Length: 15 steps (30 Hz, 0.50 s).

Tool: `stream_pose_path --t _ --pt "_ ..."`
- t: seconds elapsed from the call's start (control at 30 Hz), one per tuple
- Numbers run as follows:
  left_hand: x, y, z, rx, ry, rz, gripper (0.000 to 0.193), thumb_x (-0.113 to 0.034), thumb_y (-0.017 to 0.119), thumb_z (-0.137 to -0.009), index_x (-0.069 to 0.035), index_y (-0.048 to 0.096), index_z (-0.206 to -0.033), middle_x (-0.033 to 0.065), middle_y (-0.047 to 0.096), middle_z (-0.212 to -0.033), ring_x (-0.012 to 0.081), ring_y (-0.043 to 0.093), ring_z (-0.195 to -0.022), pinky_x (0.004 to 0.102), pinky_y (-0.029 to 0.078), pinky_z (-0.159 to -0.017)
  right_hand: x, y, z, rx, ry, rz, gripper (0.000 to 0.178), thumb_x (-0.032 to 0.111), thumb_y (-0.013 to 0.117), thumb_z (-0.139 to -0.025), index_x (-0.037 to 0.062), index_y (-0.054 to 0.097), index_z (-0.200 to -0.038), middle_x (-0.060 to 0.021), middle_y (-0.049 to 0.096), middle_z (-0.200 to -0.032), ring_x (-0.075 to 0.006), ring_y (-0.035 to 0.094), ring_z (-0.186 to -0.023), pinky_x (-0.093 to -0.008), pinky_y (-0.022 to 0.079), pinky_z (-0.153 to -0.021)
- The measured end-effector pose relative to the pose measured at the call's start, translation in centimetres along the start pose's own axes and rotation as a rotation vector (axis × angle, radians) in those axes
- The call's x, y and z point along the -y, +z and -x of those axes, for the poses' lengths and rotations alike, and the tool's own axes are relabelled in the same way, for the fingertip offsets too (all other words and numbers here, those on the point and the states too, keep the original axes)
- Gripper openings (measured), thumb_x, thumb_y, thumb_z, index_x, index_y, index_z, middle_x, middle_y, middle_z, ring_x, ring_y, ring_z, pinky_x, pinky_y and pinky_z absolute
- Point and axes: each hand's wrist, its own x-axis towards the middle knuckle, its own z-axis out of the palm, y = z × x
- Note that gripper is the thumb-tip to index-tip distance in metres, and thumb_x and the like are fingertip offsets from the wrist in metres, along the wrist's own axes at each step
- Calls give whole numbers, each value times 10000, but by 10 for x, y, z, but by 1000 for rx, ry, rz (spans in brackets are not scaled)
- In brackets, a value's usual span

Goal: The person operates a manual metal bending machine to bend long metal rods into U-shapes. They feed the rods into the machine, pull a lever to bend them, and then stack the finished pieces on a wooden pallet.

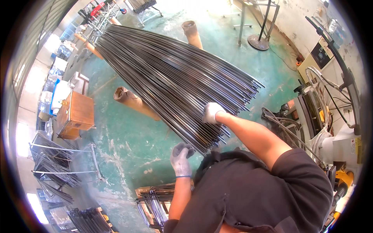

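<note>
A wide layer of long, thin dark metal rods (167, 73) fans out across the middle, its near ends by my body. My right hand (212, 113), in a white knit glove, is closed at the rods near their near ends; its fingertips are hidden. Beside the near left corner of the layer is my left hand (182, 157), in a grey-white glove with darker fingertips. Its fingers are loosely bent, the thumb stands apart, and I see nothing held in it. Whether it touches the outermost rod I cannot tell.
Brown tubes lie under the rods, one tube (134, 101) jutting out left. Bent rods (155, 202) sit on a pallet by my left forearm. A wooden cabinet (75, 112) and a metal rack (64, 159) stand left. Machinery with cables (311, 108) is at right.
</note>
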Motion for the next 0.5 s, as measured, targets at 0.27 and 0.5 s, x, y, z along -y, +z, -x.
stream_pose_path --t 0.27,0.5 --pt "0 27 -13 182 -100 38 253 9 531 -885 37 549 -1136 153 658 -963 219 657 -785 323 556 -736 -25 -20 7 172 -13 -541 398 377 720 -805 -18 687 -839 -118 693 -758 -184 649 -641 -342 524 -612" --pt "-4 54 -67 304 -177 172 183 -86 526 -944 -4 538 -1108 152 645 -962 231 635 -791 368 549 -731 -13 -45 85 122 146 -288 606 522 594 -898 -79 659 -848 -150 594 -604 -238 608 -531 -400 484 -522"
